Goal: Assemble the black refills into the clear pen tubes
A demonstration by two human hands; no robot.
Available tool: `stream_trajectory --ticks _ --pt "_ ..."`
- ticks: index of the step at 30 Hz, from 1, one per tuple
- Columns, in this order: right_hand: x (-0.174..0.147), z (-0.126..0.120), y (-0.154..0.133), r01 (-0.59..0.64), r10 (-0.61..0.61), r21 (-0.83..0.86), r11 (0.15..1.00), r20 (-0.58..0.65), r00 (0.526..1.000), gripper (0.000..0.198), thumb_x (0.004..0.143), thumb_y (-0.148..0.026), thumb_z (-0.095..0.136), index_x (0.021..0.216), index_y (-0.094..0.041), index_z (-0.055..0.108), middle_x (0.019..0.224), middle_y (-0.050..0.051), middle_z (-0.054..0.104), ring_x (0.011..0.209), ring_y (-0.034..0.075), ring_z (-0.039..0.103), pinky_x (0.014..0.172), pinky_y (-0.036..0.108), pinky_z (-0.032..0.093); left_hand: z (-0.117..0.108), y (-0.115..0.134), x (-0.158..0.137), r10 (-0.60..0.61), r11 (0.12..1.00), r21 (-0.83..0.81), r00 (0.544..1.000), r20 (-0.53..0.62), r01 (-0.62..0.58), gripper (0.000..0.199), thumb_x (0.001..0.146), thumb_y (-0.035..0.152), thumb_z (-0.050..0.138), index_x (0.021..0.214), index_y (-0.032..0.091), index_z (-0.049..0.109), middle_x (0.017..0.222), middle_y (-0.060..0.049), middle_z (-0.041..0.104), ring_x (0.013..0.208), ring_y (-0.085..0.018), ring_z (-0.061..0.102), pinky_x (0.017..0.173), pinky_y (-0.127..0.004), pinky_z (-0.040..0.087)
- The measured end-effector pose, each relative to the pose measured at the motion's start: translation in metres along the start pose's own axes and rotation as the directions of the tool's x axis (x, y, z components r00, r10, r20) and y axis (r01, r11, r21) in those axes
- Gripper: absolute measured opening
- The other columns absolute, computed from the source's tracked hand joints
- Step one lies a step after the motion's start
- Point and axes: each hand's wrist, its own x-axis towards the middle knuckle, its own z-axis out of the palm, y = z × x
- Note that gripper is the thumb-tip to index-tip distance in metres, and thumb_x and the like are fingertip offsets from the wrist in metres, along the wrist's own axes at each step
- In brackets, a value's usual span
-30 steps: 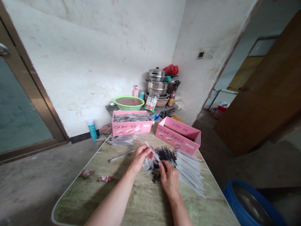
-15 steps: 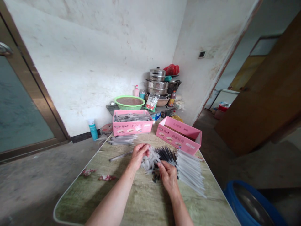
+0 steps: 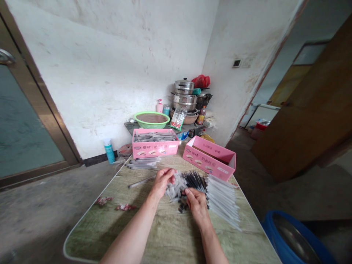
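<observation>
My left hand (image 3: 164,179) is closed in a pinch at the left edge of a pile of short clear pen caps (image 3: 176,189). What its fingertips hold is too small to tell. To the right, my right hand (image 3: 196,203) is also closed, thumb against index finger, over the edge of the caps; I cannot make out anything in it. Behind it lie thin black pen refills (image 3: 195,180), and small black plugs (image 3: 182,207) are scattered beside its wrist side. Clear pen barrels (image 3: 223,201) lie in a slanted row farther right. A single pen (image 3: 140,182) rests left of my left hand.
A pink box (image 3: 155,149) full of pens stands at the back, with a row of pens (image 3: 144,162) before it. Another pink box (image 3: 209,159) stands to its right. Beyond are a green basin (image 3: 151,125) and stacked pots (image 3: 184,99). A blue tub (image 3: 298,238) is beside the table.
A clear piece that spanned the gap between my hands no longer shows there. My right hand has shifted very slightly; my left hand stays almost in place.
</observation>
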Motion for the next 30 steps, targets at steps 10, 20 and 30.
stream_trajectory --ticks 10,20,30 --pt "-0.005 0.003 0.001 0.106 -0.119 -0.204 0.973 -0.053 0.991 0.043 0.093 -0.051 0.049 0.072 -0.017 0.066 0.058 0.002 0.059 0.053 0.015 0.052 0.053 0.023 0.036 -0.002 -0.001 0.000 -0.042 0.999 0.007 0.999 -0.008 0.042 0.038 0.064 0.045 0.082 0.075 0.011 0.070 0.057 0.000 0.058 0.046 -0.008 0.049 0.043 -0.020 0.042" --pt "-0.003 0.005 0.005 0.029 -0.025 -0.078 0.997 0.049 0.998 0.049 0.094 -0.054 0.045 0.067 -0.016 0.061 0.047 -0.004 0.043 0.044 0.010 0.035 0.046 0.023 0.024 0.000 0.001 -0.002 -0.050 0.997 0.059 0.996 0.071 0.046 0.040 0.068 0.047 0.079 0.079 0.010 0.070 0.055 0.001 0.057 0.044 -0.008 0.049 0.043 -0.020 0.042" --pt "-0.006 0.011 0.007 0.105 -0.122 -0.279 0.954 -0.045 0.992 0.045 0.096 -0.048 0.045 0.071 -0.016 0.063 0.058 0.002 0.055 0.053 0.013 0.048 0.053 0.024 0.030 -0.001 -0.004 -0.002 -0.082 0.995 0.060 0.997 0.003 0.082 0.042 0.065 0.050 0.080 0.076 0.011 0.068 0.054 0.002 0.057 0.043 -0.008 0.049 0.042 -0.019 0.040"
